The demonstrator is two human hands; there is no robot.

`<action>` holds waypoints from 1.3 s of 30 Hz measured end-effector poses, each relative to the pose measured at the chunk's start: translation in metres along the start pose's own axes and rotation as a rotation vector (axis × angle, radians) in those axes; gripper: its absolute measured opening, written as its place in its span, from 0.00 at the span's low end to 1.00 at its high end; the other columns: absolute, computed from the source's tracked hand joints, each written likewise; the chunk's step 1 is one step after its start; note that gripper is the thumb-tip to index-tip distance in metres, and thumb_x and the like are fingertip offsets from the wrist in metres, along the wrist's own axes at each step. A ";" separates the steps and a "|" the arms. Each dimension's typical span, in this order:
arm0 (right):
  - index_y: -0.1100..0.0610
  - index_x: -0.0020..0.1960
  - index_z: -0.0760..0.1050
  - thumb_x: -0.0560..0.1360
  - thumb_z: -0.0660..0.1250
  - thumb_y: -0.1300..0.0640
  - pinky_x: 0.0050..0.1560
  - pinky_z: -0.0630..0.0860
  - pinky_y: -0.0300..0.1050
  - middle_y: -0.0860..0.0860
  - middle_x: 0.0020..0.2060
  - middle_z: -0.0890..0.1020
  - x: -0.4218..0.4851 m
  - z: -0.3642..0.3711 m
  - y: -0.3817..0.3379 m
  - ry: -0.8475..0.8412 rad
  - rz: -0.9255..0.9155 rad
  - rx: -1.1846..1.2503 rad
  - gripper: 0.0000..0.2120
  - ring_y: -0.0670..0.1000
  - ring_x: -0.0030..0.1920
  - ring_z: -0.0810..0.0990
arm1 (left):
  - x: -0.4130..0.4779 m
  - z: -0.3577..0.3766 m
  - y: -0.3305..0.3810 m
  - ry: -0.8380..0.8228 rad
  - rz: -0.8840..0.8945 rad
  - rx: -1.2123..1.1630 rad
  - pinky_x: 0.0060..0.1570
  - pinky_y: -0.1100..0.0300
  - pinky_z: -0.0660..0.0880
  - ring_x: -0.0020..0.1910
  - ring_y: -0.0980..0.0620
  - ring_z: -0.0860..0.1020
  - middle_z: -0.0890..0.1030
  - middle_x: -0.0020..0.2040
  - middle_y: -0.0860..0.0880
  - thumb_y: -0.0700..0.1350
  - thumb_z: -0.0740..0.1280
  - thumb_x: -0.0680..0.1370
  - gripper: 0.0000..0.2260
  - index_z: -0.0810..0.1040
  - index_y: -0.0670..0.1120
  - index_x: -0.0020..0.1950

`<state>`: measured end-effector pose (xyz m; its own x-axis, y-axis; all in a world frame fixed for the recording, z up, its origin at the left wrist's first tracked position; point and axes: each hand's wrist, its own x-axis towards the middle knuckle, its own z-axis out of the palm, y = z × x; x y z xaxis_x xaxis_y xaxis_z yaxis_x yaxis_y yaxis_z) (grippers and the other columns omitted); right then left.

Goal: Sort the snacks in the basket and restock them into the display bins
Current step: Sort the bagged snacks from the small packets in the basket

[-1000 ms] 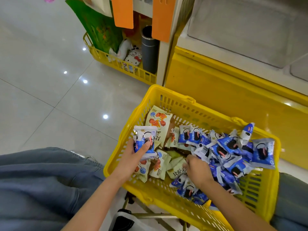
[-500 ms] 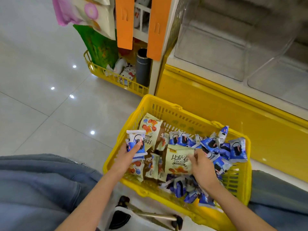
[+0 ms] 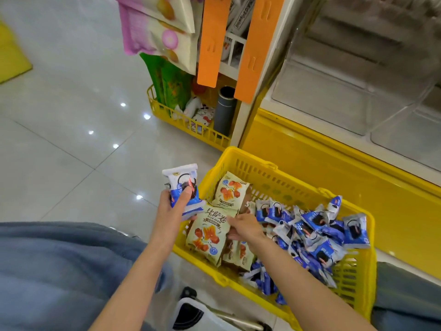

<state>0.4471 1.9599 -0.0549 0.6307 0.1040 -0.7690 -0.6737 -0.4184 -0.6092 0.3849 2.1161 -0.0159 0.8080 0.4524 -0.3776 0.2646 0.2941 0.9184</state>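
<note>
Left hand clamps blue packs under its thumb, just outside the basket rim; right hand pinches cream pack inside, beside that grip; risk: thumb-held stack slips to floor.

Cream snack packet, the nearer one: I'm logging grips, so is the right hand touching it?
Touching. The head view shows the right hand pinching the cream snack packet at its right edge, with no gap.

The basket sat just before the display bins, larger packets lying in its left part, small packets heaped in its right, a second basket behind it.
</note>
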 end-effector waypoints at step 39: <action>0.60 0.72 0.58 0.78 0.55 0.42 0.57 0.70 0.50 0.57 0.68 0.69 0.010 -0.214 0.071 0.594 -0.256 -0.147 0.30 0.53 0.59 0.73 | 0.015 0.258 -0.086 -0.742 -0.056 0.622 0.61 0.59 0.61 0.68 0.53 0.63 0.62 0.73 0.50 0.62 0.60 0.76 0.30 0.58 0.50 0.73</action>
<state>0.4882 1.7384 -0.0642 0.8973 -0.2813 -0.3401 -0.4413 -0.5700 -0.6930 0.5098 1.8804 -0.0698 0.8561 -0.2575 -0.4481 0.3720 -0.2950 0.8801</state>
